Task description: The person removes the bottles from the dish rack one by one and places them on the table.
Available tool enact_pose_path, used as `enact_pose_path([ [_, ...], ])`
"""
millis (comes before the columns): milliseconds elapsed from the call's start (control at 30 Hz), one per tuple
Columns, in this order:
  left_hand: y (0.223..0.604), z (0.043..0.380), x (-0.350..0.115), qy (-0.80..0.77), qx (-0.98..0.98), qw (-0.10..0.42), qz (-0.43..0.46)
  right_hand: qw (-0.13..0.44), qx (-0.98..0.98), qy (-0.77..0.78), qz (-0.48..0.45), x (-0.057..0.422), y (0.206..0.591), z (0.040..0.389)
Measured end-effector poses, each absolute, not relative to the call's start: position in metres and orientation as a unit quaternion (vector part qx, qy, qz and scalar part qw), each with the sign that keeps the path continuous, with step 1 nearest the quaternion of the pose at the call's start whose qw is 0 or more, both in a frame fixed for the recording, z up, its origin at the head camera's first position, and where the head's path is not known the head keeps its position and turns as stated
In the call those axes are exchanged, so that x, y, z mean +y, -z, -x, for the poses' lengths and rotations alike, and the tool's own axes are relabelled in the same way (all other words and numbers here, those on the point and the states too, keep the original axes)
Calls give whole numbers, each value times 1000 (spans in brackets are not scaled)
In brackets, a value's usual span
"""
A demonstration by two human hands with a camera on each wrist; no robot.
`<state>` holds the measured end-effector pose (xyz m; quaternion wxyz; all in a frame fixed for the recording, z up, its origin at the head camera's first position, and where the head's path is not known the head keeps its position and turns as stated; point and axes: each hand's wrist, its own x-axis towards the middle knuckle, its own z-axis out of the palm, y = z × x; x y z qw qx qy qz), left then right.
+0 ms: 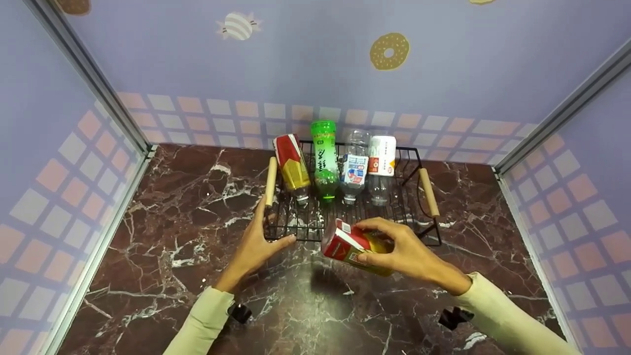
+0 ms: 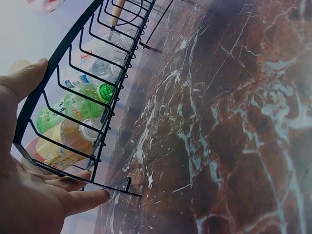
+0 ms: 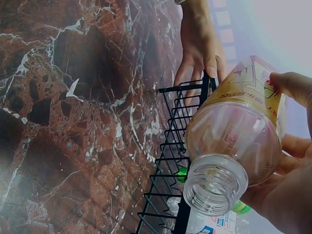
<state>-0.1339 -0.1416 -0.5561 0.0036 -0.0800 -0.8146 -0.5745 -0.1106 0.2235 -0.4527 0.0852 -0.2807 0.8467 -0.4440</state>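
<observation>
Bottle (image 3: 236,131), gripped by right hand (image 1: 402,246), could snag basket rim (image 1: 306,240) at six o'clock if lowered carelessly; straight-fingered left hand (image 1: 257,242) touches eight-o'clock corner.

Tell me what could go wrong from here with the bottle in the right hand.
The tilted red-and-yellow bottle might snag on the wire basket, whose front rim it overlaps in the head view. It could also slip, since only the right hand holds it. A bump may swing the basket round, as the left hand touches just one side.
</observation>
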Motion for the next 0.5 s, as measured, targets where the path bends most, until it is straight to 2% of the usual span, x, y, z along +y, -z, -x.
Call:
enact_pose_path([
  [500,537,117,-144,480,-866,69,122,83,848,425,307,225,458,112],
])
